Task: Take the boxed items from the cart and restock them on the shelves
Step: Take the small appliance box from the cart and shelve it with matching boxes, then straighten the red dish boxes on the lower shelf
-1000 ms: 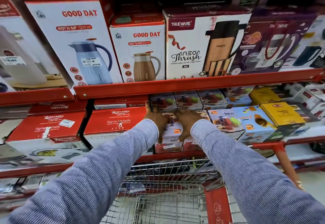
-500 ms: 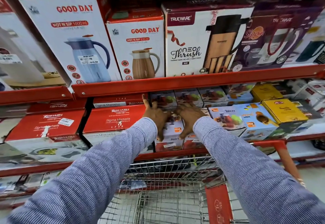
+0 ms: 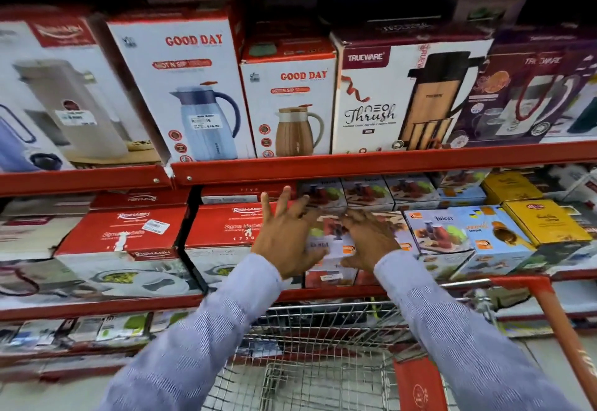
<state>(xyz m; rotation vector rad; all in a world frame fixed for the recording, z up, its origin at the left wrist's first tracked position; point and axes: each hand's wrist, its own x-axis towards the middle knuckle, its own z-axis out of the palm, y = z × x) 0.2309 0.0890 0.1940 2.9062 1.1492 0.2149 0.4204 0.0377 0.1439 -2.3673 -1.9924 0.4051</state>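
The left hand (image 3: 284, 236) has lifted off and now spreads its fingers, while the right hand (image 3: 368, 236) stays flat, fingers together, on the juicer box (image 3: 326, 249). That white-and-red box sits on the middle red shelf (image 3: 323, 292), between red Rishabh boxes (image 3: 223, 233) and more juicer boxes (image 3: 439, 233), above the wire cart (image 3: 323, 362).

The upper red shelf (image 3: 371, 165) carries tall flask boxes (image 3: 284, 100) standing side by side. The middle shelf (image 3: 97, 305) holds flat red casserole boxes (image 3: 129, 236) at the left, juicer boxes (image 3: 442, 236) in the middle and yellow boxes (image 3: 546, 220) at the right.
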